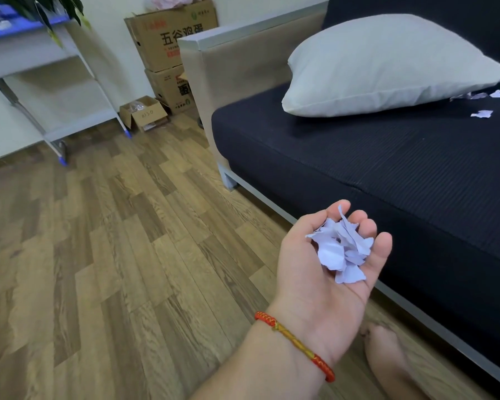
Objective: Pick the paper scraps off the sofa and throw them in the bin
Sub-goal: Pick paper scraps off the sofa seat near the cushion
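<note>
My right hand (324, 284) is held palm up over the wooden floor, just in front of the sofa's front edge, with a red and gold cord on the wrist. Its fingers curl around a loose bunch of white paper scraps (342, 249) lying in the palm. The sofa (373, 168) has a dark navy seat. A few more paper scraps (481, 114) lie on it at the far right, some of them (479, 95) beside the pillow's corner. My left hand is out of view, and no bin is visible.
A large pale pillow (387, 64) leans on the sofa by its grey armrest (243, 67). Stacked cardboard boxes (173, 39) and a small open box (143, 112) stand against the far wall. A grey shelf unit (55, 82) stands at left. A bare foot (387, 362) rests on the floor at bottom right.
</note>
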`<state>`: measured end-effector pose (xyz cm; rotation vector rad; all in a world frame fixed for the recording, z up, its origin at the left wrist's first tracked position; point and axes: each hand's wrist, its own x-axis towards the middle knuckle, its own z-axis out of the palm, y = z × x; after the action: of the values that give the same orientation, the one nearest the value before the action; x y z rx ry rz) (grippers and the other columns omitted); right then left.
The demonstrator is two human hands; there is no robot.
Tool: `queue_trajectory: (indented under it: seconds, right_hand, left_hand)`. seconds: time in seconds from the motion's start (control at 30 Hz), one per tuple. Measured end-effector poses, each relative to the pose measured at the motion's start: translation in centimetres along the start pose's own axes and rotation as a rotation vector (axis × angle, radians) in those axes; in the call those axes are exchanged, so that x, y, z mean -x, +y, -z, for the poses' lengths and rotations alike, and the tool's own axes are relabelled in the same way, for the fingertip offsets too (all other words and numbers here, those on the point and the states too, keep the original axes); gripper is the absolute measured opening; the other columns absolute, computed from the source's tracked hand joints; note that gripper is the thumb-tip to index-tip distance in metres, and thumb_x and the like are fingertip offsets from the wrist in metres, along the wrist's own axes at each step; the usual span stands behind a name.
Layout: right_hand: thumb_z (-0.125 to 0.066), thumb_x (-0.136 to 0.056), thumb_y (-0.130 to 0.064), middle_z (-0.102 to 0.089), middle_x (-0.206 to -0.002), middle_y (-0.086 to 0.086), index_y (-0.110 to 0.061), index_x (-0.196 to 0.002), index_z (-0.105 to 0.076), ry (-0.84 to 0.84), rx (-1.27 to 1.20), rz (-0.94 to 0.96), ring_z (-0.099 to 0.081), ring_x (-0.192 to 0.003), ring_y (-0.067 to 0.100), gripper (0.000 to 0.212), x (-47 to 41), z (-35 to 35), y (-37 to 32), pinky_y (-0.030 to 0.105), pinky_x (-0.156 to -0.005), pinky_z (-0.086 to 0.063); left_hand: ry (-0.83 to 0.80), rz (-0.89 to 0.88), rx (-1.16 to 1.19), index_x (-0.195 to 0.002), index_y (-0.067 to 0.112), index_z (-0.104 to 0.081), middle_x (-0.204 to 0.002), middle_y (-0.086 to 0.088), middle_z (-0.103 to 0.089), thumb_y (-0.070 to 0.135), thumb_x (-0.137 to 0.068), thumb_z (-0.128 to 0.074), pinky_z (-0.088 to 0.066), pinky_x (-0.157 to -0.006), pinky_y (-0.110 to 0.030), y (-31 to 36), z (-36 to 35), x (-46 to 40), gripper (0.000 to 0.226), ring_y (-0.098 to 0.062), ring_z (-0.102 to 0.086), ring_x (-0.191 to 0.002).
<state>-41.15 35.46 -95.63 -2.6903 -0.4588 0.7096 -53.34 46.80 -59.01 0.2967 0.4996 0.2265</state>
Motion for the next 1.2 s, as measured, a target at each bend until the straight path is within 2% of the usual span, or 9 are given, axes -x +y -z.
queue_trajectory:
  seconds: [0.03, 0.17, 0.37, 0.57, 0.73, 0.8, 0.9, 1.07, 1.2]
  right_hand:
    - [-0.057, -0.103, -0.008, -0.065, -0.110, 0.002, -0.020, -0.122, -0.067, 0.108, -0.029, 0.013, -0.061, -0.089, 0.014, 0.025, -0.5, -0.6, 0.2, 0.025, -0.076, -0.051]
    - [-0.067, -0.100, -0.012, -0.069, -0.099, -0.008, -0.027, -0.105, -0.074, 0.108, -0.124, 0.134, -0.057, -0.078, -0.004, 0.017, 2.3, 0.8, -1.0, 0.008, -0.060, -0.036]
    - [-0.085, -0.081, 0.005, -0.066, -0.088, -0.024, -0.027, -0.086, -0.080, 0.296, -0.339, 0.555, -0.065, -0.087, -0.009, 0.032, 8.6, 6.3, -5.2, 0.002, -0.070, -0.045]
    - [-0.082, -0.083, 0.010, -0.075, -0.104, -0.016, -0.021, -0.089, -0.081, 0.672, -0.782, 0.722, -0.074, -0.103, 0.009, 0.032, 16.1, 17.9, -9.7, 0.013, -0.085, -0.055]
    - [-0.079, -0.090, 0.001, -0.080, -0.103, -0.003, -0.022, -0.093, -0.082, 0.588, -1.101, 0.772, -0.077, -0.100, 0.016, 0.023, 19.2, 25.9, -14.4, 0.017, -0.082, -0.059]
    - [-0.078, -0.089, -0.001, -0.081, -0.100, -0.005, -0.023, -0.093, -0.082, 0.513, -1.090, 0.782, -0.078, -0.096, 0.016, 0.023, 19.9, 27.0, -16.0, 0.022, -0.080, -0.061]
    - [-0.075, -0.089, -0.001, -0.079, -0.095, -0.010, -0.027, -0.091, -0.081, 0.484, -0.897, 0.770, -0.077, -0.093, 0.014, 0.027, 20.4, 27.4, -17.2, 0.028, -0.077, -0.063]
    - [-0.073, -0.087, -0.004, -0.075, -0.098, -0.016, -0.024, -0.093, -0.080, 0.597, -0.413, 0.844, -0.071, -0.096, 0.004, 0.021, 21.2, 26.7, -18.2, 0.025, -0.078, -0.059]
    - [-0.071, -0.093, -0.011, -0.076, -0.104, -0.018, -0.026, -0.099, -0.080, 0.601, -0.265, 0.845, -0.071, -0.097, 0.003, 0.018, 21.9, 27.1, -18.8, 0.031, -0.080, -0.060]
  left_hand:
    - [-0.001, 0.008, 0.000, -0.083, 0.004, -0.084, -0.082, -0.014, -0.077, 0.021, -0.094, -0.063, -0.065, -0.060, -0.038, -0.1, 0.0, -0.1, 0.029, -0.025, -0.077, -0.066]
    - [0.012, 0.008, 0.005, -0.087, 0.003, -0.084, -0.087, -0.016, -0.079, 0.021, -0.095, -0.064, -0.066, -0.062, -0.040, -0.3, -0.2, -0.3, 0.029, -0.027, -0.079, -0.071]
    - [0.077, -0.021, 0.033, -0.084, 0.003, -0.084, -0.088, -0.016, -0.080, 0.019, -0.096, -0.064, -0.066, -0.063, -0.042, 0.0, -0.7, -0.6, 0.029, -0.027, -0.079, -0.071]
    - [0.163, -0.172, 0.069, -0.095, 0.004, -0.076, -0.076, -0.011, -0.078, 0.018, -0.100, -0.058, -0.065, -0.061, -0.038, 0.6, -0.5, -0.9, 0.023, -0.023, -0.077, -0.063]
    - [0.129, -0.142, 0.083, -0.103, 0.003, -0.068, -0.093, -0.016, -0.074, 0.015, -0.101, -0.051, -0.064, -0.066, -0.039, -0.2, -0.1, -0.6, 0.021, -0.029, -0.077, -0.079]
    - [0.066, -0.116, 0.082, -0.104, 0.002, -0.064, -0.089, -0.014, -0.071, 0.012, -0.102, -0.042, -0.062, -0.060, -0.033, -0.5, -0.3, -0.2, 0.024, -0.025, -0.074, -0.073]
    - [0.052, -0.102, 0.037, -0.077, 0.004, -0.063, -0.070, -0.003, -0.059, 0.012, -0.103, -0.027, -0.047, -0.051, -0.019, -0.9, -0.5, 0.1, 0.046, -0.012, -0.060, -0.058]
    - [0.084, -0.067, 0.053, -0.091, 0.009, -0.070, -0.082, -0.005, -0.072, 0.039, -0.100, -0.056, -0.060, -0.060, -0.026, -0.7, -0.4, 1.2, 0.035, -0.020, -0.076, -0.071]
    - [0.067, -0.064, 0.030, -0.083, 0.010, -0.073, -0.079, -0.004, -0.073, 0.039, -0.097, -0.061, -0.061, -0.063, -0.029, -0.3, -0.6, 1.5, 0.035, -0.020, -0.077, -0.072]
